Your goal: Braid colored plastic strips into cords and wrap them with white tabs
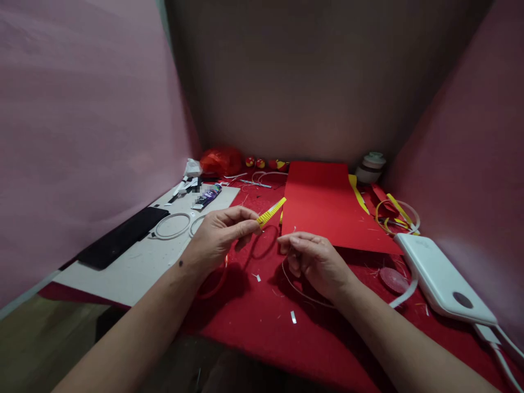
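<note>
Yellow strip [272, 213], one, pinched in left hand [221, 234], right hand [314, 259] curled, hold unclear

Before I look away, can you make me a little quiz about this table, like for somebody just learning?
1. Which one pinches the yellow strip: A) the left hand, B) the right hand, C) both hands?
2. True or false: the dark tube lies on the red sheet.
3. Fill in the blank: the white device lies at the person's ____ side.

Key:
1. A.
2. False; it lies on the pale board.
3. Right.
</note>
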Tool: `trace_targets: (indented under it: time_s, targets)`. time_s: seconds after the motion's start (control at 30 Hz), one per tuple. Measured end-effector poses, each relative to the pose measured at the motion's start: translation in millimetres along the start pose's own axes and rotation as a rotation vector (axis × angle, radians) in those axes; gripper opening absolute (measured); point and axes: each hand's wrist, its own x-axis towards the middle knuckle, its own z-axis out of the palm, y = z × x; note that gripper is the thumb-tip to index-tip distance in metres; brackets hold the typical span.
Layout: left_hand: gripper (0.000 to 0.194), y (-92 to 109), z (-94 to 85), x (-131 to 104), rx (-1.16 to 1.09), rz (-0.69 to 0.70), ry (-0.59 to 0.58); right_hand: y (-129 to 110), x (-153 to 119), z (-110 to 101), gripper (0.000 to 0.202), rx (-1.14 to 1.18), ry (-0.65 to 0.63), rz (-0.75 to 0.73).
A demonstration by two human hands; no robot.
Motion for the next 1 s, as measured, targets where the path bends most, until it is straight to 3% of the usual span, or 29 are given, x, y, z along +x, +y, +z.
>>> trace_targets:
  time_s: [0.17,0.4,0.63,1.0]
  targets:
    - [0.015,-0.7,2.0,-2.2,0.101,0.032,-0.006,7.0,1.4,-4.2,0.017,-0.098,0.004,-0.02]
    - [0.014,-5.3,8.1,-7.3,0.383,0.189,0.144,6.7,-2.0,5.8,0.015,-0.326,-0.023,0.016]
    - [0.027,-18.6,22.5,-22.2,0.195,0.069,0.022,3.8,-3.3,8.5,0.02,-0.232,0.106,-0.159]
    - [0.038,-33.8,47.3,-34.9,0.534,0.165,-0.076,1.8,-8.5,15.6,0.012,-0.364,0.02,-0.156]
